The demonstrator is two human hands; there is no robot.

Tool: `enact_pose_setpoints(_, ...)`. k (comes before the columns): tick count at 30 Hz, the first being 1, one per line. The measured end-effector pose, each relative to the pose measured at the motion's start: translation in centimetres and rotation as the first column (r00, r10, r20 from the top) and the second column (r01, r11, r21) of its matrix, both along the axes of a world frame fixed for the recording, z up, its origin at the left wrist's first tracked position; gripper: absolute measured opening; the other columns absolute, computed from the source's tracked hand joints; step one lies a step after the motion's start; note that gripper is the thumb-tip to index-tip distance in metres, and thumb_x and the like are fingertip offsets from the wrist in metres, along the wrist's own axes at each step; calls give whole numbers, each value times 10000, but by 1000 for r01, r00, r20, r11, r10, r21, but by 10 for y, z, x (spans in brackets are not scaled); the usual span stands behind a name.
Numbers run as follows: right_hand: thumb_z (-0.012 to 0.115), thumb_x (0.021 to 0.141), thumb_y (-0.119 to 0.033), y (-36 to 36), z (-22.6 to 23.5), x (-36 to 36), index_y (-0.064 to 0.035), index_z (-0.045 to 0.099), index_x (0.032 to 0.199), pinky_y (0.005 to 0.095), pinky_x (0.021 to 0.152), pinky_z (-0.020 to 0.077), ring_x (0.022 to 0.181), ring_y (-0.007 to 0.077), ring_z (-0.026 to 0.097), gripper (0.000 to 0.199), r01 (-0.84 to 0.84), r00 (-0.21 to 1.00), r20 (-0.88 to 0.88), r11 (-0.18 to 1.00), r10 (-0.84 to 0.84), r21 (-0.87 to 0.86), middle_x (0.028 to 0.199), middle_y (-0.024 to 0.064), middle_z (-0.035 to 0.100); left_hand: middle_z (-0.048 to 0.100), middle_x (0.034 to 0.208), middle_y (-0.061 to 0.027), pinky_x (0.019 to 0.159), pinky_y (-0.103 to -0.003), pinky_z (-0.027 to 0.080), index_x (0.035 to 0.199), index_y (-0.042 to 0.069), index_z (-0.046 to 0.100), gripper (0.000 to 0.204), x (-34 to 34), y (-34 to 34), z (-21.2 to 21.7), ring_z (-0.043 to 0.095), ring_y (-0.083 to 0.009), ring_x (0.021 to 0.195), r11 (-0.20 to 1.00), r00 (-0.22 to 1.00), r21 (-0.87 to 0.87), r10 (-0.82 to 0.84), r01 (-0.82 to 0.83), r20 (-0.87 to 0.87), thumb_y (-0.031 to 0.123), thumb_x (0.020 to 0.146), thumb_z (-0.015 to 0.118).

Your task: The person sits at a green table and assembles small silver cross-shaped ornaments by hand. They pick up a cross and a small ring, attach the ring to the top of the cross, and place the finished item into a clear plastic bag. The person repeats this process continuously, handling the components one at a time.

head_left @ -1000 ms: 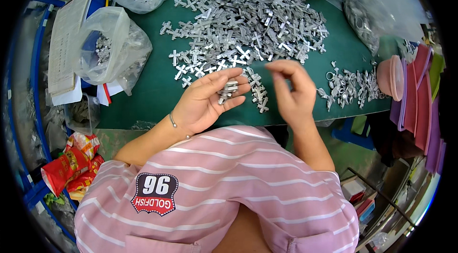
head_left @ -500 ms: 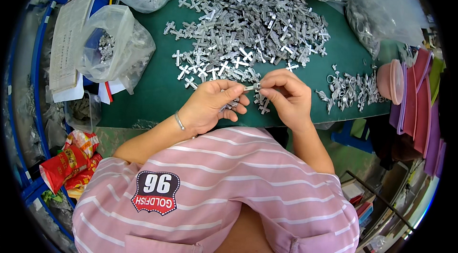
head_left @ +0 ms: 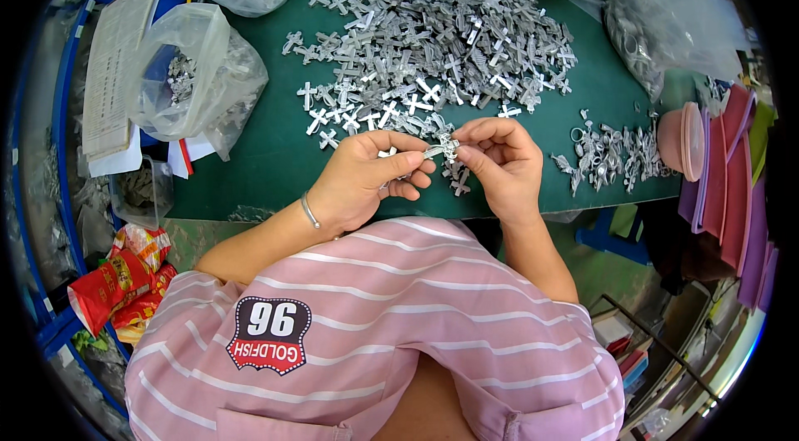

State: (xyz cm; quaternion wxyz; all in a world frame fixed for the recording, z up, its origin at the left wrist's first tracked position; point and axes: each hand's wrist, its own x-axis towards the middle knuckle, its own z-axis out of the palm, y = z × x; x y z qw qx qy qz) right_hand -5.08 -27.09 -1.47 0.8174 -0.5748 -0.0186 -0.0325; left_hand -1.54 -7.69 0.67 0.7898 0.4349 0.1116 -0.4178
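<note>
Between my two hands, just above the near edge of the table, is a small silver cross (head_left: 444, 146). My left hand (head_left: 370, 170) pinches one end of it between thumb and forefinger, and more silver pieces show in its curled fingers. At the other end, the thumb and fingertips of my right hand (head_left: 501, 160) are closed on the same cross. Beyond my hands spreads a big heap of silver crosses (head_left: 441, 33). Several loose crosses (head_left: 457, 177) lie right under my fingers.
Silver pendants and rings (head_left: 616, 154) lie to the right, beside a pink tub (head_left: 682, 141). Clear plastic bags of metal parts (head_left: 200, 79) stand at the left and far side. A green tabletop (head_left: 291, 166) carries all this; red snack packets (head_left: 125, 283) sit lower left.
The cross between my fingers has turned, and more of its patterned part now shows by my right fingertips. Both hands stay in nearly the same place.
</note>
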Motion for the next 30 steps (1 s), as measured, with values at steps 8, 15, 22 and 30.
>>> enact_pose_setpoints(8, 536, 775, 143, 11, 16, -4, 43, 563, 862, 272, 755, 494, 881, 181, 592, 136, 15, 973, 230, 977, 36, -214, 953, 148, 595, 631, 936, -141, 664, -280, 551, 1050, -17, 562, 198, -2, 1, -9, 639, -197, 805, 999, 1000, -38, -1, 2, 5, 74, 873, 562)
enact_pose_setpoints(15, 597, 780, 39, -7, 14, 6, 12, 613, 895, 258, 649, 477, 794, 175, 587, 119, 208, 978, 115, 836, -174, -507, 897, 97, 607, 618, 971, -135, 683, -300, 565, 1137, -16, 520, 276, 4, 9, -16, 635, -227, 861, 947, 981, -310, 21, -81, -193, 152, 939, 428)
enact_pose_setpoints(22, 730, 655, -64, -6, 1, -3, -26, 620, 912, 332, 704, 445, 841, 264, 540, 283, 70, 992, 114, 492, 60, -868, 881, 96, 569, 574, 1080, -170, 872, -371, 505, 1219, -52, 457, 337, 4, 0, -7, 584, -257, 1007, 963, 986, -240, 88, -121, -144, 133, 942, 409)
enact_pose_setpoints(30, 738, 651, -87, 16, 26, 6, -32, 625, 943, 341, 696, 460, 818, 266, 558, 318, 103, 915, 310, 594, 259, -798, 935, 98, 599, 533, 1171, -187, 936, -388, 464, 1250, -65, 421, 352, 2, 0, -10, 541, -261, 1089, 941, 983, -309, 90, -135, -157, 77, 930, 396)
